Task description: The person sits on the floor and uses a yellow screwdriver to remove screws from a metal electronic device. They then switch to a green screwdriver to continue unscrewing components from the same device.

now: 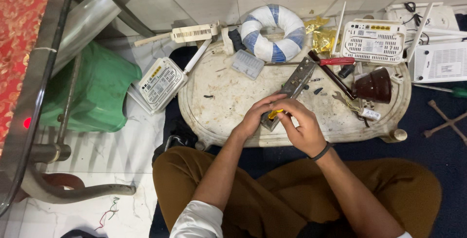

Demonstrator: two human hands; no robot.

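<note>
A green plastic stool [97, 92] stood at the far left on the marble floor, with a white router [161, 83] just beside the low white table [219, 106]. On the table, the left hand [257, 115] was clenched around the near end of a long grey metal lock body [292, 89], steadying it. The right hand [301, 123] pinched a small yellow part [275, 113] against that end. Behind them lay a blue-and-white roll [272, 31]. Further right were a red-handled screwdriver [335, 61], a second white router [373, 41] and a dark brown cup [373, 85].
</note>
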